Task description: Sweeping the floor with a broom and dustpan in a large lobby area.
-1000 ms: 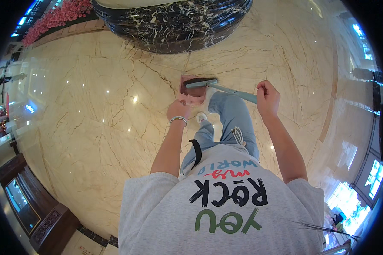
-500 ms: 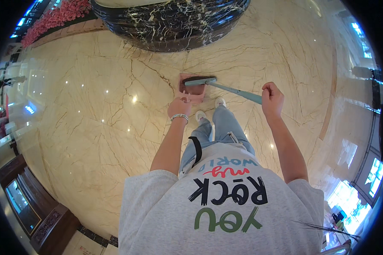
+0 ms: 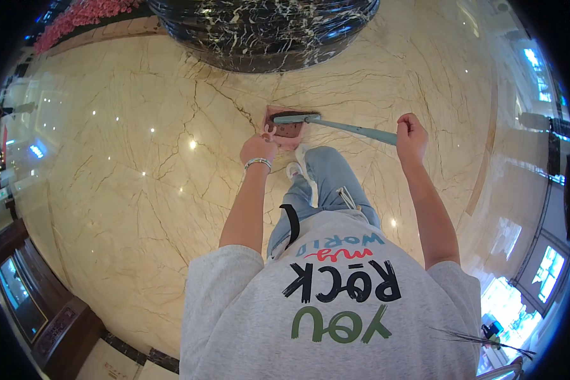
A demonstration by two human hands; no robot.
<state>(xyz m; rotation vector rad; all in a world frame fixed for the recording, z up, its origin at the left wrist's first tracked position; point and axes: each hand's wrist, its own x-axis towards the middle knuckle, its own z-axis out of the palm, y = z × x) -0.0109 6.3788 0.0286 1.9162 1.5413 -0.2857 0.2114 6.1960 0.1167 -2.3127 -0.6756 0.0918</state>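
Note:
My left hand [image 3: 258, 149] is closed round the upper end of a pink dustpan [image 3: 294, 142], whose pan hangs or rests beyond the hand; whether it touches the floor I cannot tell. Over the pan's far part lies the head of a broom [image 3: 296, 118], pale blue with dark bristles. Its blue handle slants right to my right hand [image 3: 413, 139], which is wrapped round it in a fist. Dark specks show on the pan's inside, too small to name.
Ahead stands a rounded black marble base [image 3: 266, 38] with white veins. Pink blossoms [image 3: 85, 22] line the far left. Glossy beige marble floor [image 3: 126, 209] surrounds me. Dark wooden furniture [image 3: 50, 304] is at the lower left, and bright windows [image 3: 513, 316] are at the lower right.
One leg has stepped forward, its knee now nearer the dustpan. Both hands still hold the broom and dustpan; the left has shifted slightly left, the right slightly right. The marble base appears slightly higher in view.

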